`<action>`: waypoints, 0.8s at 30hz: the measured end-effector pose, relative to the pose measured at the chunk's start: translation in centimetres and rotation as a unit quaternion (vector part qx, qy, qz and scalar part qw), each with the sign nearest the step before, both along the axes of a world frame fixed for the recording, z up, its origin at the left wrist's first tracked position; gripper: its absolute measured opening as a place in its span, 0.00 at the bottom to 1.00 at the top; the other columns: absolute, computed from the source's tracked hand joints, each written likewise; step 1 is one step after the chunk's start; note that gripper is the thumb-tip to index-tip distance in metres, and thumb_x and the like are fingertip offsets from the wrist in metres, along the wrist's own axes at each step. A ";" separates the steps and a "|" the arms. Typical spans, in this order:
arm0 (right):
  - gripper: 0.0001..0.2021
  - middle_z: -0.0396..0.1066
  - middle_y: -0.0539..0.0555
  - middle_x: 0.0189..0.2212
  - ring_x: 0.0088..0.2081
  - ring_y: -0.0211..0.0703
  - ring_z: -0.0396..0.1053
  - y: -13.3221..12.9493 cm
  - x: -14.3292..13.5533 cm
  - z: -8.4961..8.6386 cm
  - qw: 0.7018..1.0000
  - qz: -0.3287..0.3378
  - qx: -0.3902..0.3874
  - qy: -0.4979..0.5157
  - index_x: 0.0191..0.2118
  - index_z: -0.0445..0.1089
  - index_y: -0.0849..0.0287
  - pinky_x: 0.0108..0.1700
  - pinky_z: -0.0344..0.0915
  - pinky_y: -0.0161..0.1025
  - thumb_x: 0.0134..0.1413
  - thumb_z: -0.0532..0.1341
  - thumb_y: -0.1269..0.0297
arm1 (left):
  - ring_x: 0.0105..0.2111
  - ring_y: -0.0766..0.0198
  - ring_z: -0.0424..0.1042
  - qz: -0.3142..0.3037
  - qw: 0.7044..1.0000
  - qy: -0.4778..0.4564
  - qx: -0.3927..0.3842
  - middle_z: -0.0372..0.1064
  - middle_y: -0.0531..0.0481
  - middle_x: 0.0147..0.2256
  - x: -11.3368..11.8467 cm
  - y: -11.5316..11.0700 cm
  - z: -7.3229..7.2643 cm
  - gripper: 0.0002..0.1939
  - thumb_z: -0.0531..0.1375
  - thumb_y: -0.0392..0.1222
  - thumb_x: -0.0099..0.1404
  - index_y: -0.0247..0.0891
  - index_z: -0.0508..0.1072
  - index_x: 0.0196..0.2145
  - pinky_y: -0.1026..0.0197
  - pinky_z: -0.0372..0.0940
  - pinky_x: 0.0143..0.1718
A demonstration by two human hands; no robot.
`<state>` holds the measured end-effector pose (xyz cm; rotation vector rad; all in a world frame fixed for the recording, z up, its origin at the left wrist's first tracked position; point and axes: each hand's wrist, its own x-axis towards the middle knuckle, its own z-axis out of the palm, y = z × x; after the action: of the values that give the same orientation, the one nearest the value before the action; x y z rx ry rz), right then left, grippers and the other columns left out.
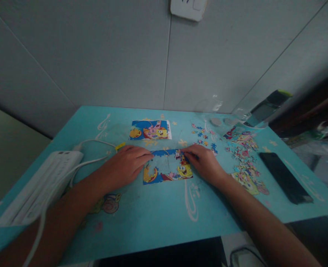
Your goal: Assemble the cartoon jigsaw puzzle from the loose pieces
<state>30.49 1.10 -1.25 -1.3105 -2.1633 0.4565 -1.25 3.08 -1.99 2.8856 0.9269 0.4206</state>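
A partly joined jigsaw puzzle (168,177) with cartoon figures lies flat in front of me. Its pieces form a rectangular border around an open middle, where the blue table shows. At the border's upper left corner rests my left hand (130,161), fingers together and closed over the edge. My right hand (204,161) has its fingers curled and pressed on the upper right corner. Both hands hide parts of those corners. Just beyond the puzzle lies a printed picture card (149,130) with a similar cartoon scene.
Loose puzzle pieces (245,159) lie heaped at the right, with smaller groups (199,133) behind my right hand. A black phone (286,178) lies farther right. At the left, a white power strip (44,185) trails cables. A wall (119,66) rises behind the table.
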 end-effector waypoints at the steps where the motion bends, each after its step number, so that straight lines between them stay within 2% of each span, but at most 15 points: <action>1: 0.12 0.78 0.55 0.40 0.42 0.45 0.73 0.0 0.0 0.0 1.000 0.002 0.000 0.000 0.47 0.77 0.55 0.47 0.68 0.42 0.64 0.58 0.72 | 0.52 0.56 0.69 0.000 1.000 0.002 -0.001 0.71 0.46 0.53 0.0 0.0 0.0 0.19 0.52 0.32 0.70 0.41 0.71 0.56 0.48 0.62 0.55; 19: 0.13 0.76 0.55 0.41 0.43 0.45 0.72 -0.1 0.0 0.3 1.000 0.020 -0.001 0.005 0.49 0.76 0.54 0.49 0.68 0.44 0.64 0.58 0.71 | 0.51 0.55 0.70 -0.001 1.000 0.006 0.005 0.71 0.45 0.53 0.2 -0.1 0.3 0.19 0.51 0.33 0.71 0.40 0.71 0.56 0.47 0.62 0.54; 24: 0.13 0.76 0.54 0.40 0.42 0.44 0.73 -0.1 0.0 0.4 1.000 0.013 -0.016 0.022 0.48 0.77 0.52 0.46 0.69 0.44 0.63 0.58 0.70 | 0.51 0.55 0.70 0.003 1.000 -0.001 -0.002 0.71 0.46 0.53 0.1 -0.1 0.1 0.20 0.53 0.33 0.70 0.42 0.71 0.56 0.47 0.62 0.54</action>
<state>30.46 0.96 -0.84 -1.2800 -2.1467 0.5280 -1.19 3.02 -1.93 2.8804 0.9345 0.4207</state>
